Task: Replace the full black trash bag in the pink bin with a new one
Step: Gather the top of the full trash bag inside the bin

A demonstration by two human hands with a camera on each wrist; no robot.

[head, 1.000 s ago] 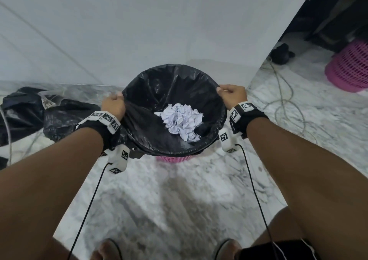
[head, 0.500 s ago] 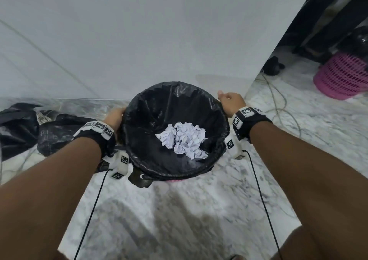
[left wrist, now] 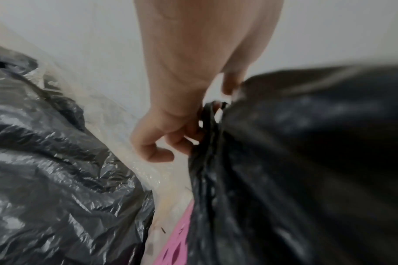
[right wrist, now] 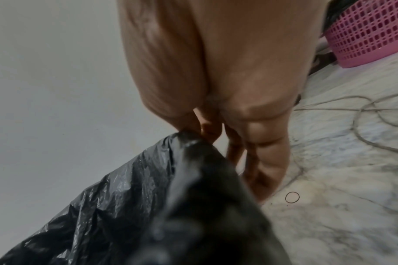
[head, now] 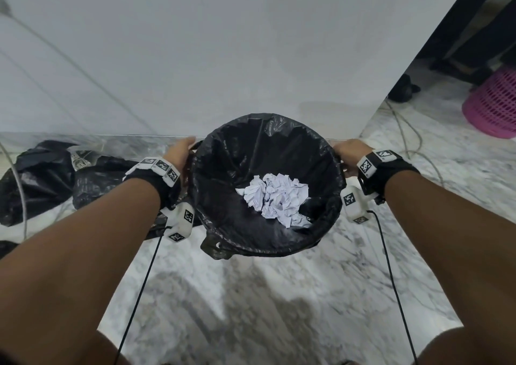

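Note:
A full black trash bag [head: 231, 205] hangs open between my hands, with crumpled white paper [head: 275, 198] inside. My left hand [head: 181, 152] pinches the bag's left edge; in the left wrist view my left hand [left wrist: 170, 129] curls its fingers round a bunched black strip of the trash bag [left wrist: 295, 161]. My right hand [head: 347, 155] grips the right edge, and the right wrist view shows my right hand [right wrist: 207, 129] pinching the trash bag [right wrist: 148, 206] at its peak. The pink bin [left wrist: 177, 238] shows only as a sliver below the bag.
Crumpled black bags [head: 42, 177] and clear plastic [left wrist: 116, 122] lie on the marble floor to the left. A white wall [head: 223, 57] stands just behind. A second pink basket [head: 494, 104] and loose cables [head: 410, 141] are at the right.
Both hands have lifted the bag upward, out of the pink bin, whose rim no longer shows below it in the head view. The hands have spread slightly wider apart.

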